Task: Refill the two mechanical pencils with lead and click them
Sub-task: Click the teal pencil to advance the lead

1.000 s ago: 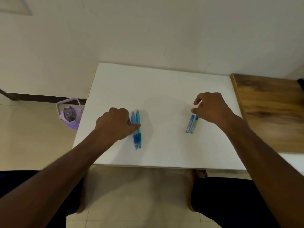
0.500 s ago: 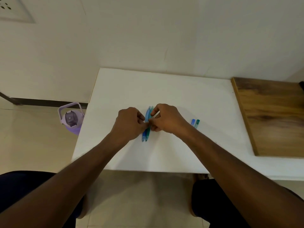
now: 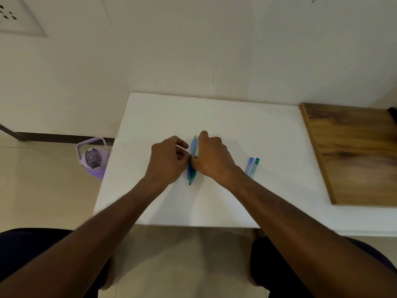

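Two mechanical pencils lie side by side in the middle of the white table (image 3: pixel 214 117): a blue pencil (image 3: pixel 192 148) and a teal pencil (image 3: pixel 191 178). My left hand (image 3: pixel 168 161) sits just left of them, its curled fingertips pinching the blue pencil at mid-length. My right hand (image 3: pixel 213 157) is pressed against their right side, its fingers curled over the teal pencil and hiding its upper half. A blue lead case (image 3: pixel 249 166) and a teal lead case (image 3: pixel 255 167) lie together to the right, untouched.
A wooden board (image 3: pixel 354 153) covers the table's right end. A purple water bottle (image 3: pixel 92 159) stands on the floor by the table's left edge. The wall runs behind the table's far edge. My knees are under the near edge.
My right hand left the lead cases and moved left to the pencils. Both hands have closed in on the pair, and the pencils have shifted slightly under them.
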A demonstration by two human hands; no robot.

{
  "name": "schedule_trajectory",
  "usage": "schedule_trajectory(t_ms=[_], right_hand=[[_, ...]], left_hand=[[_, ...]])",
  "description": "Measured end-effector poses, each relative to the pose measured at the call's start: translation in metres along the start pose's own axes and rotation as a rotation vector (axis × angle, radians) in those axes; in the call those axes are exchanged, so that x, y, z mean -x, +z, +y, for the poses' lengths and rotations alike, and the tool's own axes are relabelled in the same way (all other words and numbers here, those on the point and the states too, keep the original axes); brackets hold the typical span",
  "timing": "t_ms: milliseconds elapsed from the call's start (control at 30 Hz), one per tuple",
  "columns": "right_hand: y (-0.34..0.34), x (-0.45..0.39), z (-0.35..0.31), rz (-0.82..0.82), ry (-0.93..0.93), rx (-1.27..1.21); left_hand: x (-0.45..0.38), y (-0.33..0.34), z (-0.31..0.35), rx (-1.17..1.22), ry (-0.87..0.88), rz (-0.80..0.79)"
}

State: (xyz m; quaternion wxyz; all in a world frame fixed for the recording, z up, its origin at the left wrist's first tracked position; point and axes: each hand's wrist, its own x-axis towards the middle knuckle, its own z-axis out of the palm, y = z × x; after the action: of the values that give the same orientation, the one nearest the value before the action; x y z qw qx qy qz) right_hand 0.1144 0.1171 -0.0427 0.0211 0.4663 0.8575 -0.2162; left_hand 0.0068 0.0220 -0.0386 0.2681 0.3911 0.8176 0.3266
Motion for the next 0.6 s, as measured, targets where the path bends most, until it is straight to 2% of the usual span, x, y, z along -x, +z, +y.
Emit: schedule_trajectory(t_ms=[100,200,300,467,600], right_hand=[[0.003,-0.002,0.002,0.018,-0.002,-0.004],[-0.001,-0.005,0.007,-0.003,0.035,-0.011],[-0.016,-0.008,0.020,-0.017,0.103,-0.279],[-0.044,-0.010,0.039,0.078,0.160,-0.645],[-0.050,0.001,0.035,0.043,0.065,-0.804]], left_hand=[[0.001,-0.006,0.005,-0.067,0.066,0.006],[-0.004,-0.022,0.002,-0.274,0.131,-0.065],[-0.003,-0.034,-0.011,-0.501,0.177,-0.150],[0.009,-0.028,-0.047,-0.612,0.246,-0.192],[0.024,-0.010,-0.073,-0.605,0.332,-0.089]])
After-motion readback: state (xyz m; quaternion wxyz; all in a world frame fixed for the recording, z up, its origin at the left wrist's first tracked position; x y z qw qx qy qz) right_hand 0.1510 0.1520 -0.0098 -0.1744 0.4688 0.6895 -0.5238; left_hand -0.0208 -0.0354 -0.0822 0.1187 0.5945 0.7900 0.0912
